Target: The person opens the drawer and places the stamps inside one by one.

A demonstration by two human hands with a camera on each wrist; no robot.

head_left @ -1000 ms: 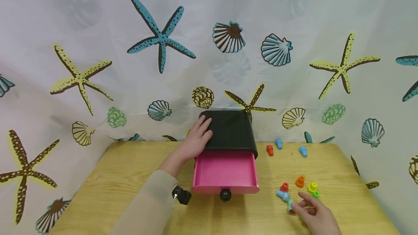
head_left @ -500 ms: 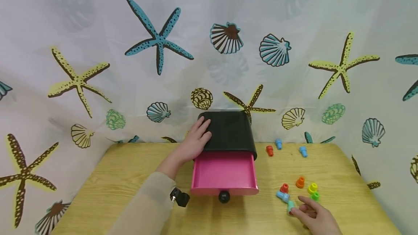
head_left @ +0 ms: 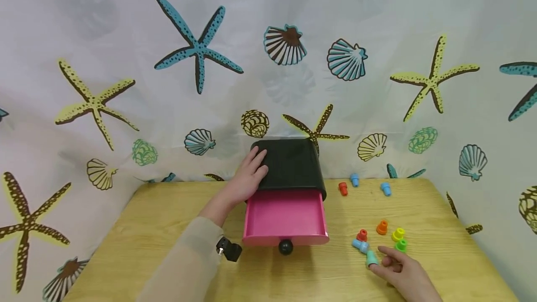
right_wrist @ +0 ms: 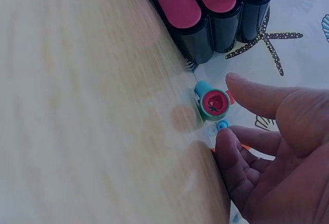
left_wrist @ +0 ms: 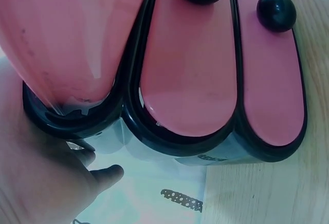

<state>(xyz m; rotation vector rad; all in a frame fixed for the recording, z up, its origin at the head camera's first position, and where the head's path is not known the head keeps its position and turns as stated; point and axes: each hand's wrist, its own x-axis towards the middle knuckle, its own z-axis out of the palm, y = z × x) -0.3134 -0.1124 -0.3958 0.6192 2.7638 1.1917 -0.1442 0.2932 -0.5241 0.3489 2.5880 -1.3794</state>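
Note:
In the head view my left hand (head_left: 247,178) rests on the top left side of a black mini drawer cabinet (head_left: 289,164), fingers extended. The top pink drawer (head_left: 285,218) is pulled out, with nothing inside; two lower drawers, a middle one (left_wrist: 190,64) and a bottom one (left_wrist: 272,80), are closed in the left wrist view. My right hand (head_left: 407,271) hovers low over the table, thumb and index finger spread beside a teal toy stamp (head_left: 371,258). That stamp lies on its side, its red strawberry face (right_wrist: 215,103) turned toward the right wrist camera.
More toy stamps lie nearby: light blue (head_left: 361,245), red (head_left: 362,235), orange (head_left: 382,227), yellow (head_left: 398,234) and green (head_left: 401,245). Farther back are another red one (head_left: 343,188) and two blue ones (head_left: 354,180). A shell-patterned curtain (head_left: 226,106) closes off the wooden table's back.
The head view shifts slightly. The left hand stays on the cabinet and the drawer stays out. The right hand stays beside the teal stamp, whose red face shows less in the head view.

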